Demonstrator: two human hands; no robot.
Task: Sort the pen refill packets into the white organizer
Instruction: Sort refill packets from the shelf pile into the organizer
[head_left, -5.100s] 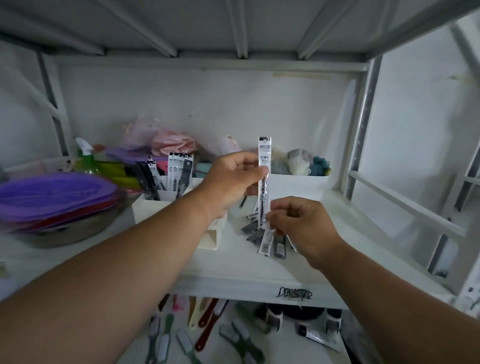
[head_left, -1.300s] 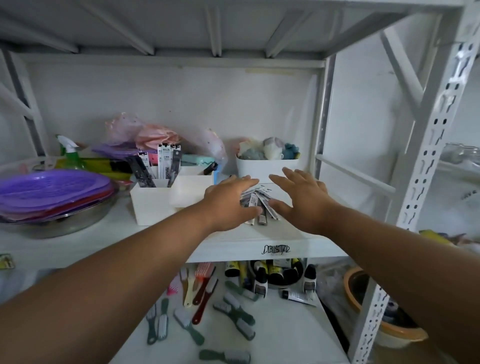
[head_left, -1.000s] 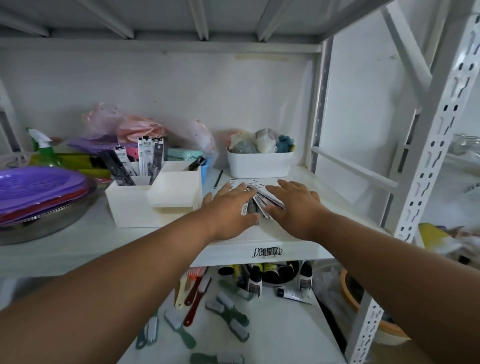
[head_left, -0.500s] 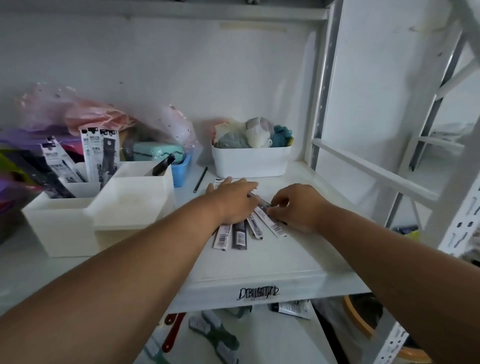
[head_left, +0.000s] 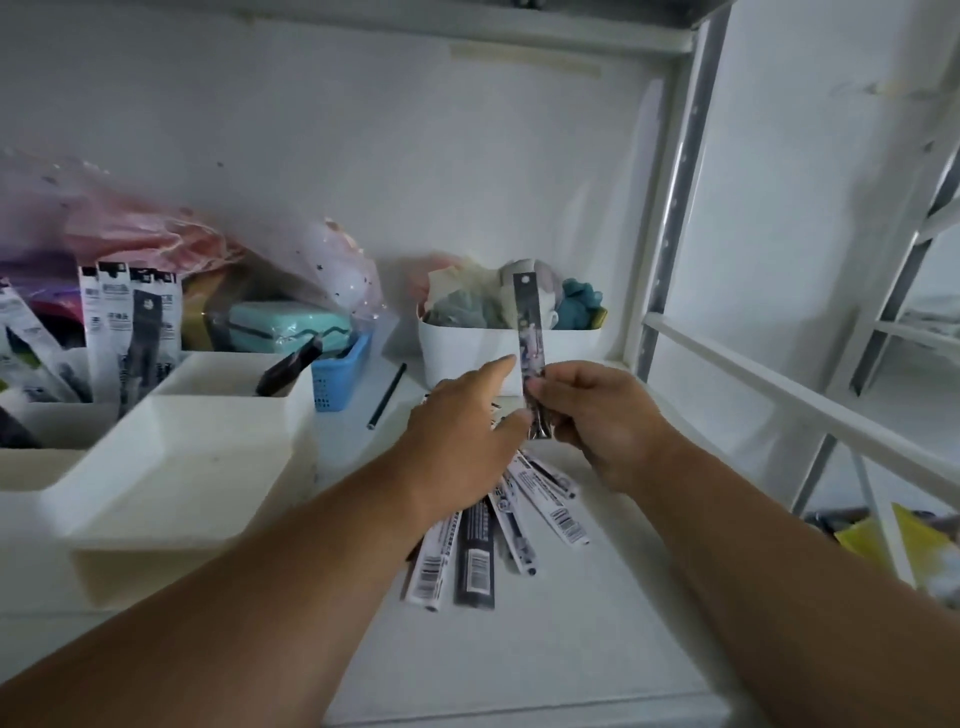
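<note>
White shelf (head_left: 597, 623) carries a fan of refill packets (head_left: 475, 551) directly below the grip. White organizer (head_left: 171, 467) stands left; white tub (head_left: 467, 353) behind; loose refill (head_left: 387, 396) between them.

Two bare forearms, no sleeves, watch or rings

packet (head_left: 532, 353) print blurred, organizer (head_left: 171, 467) cut off
</note>
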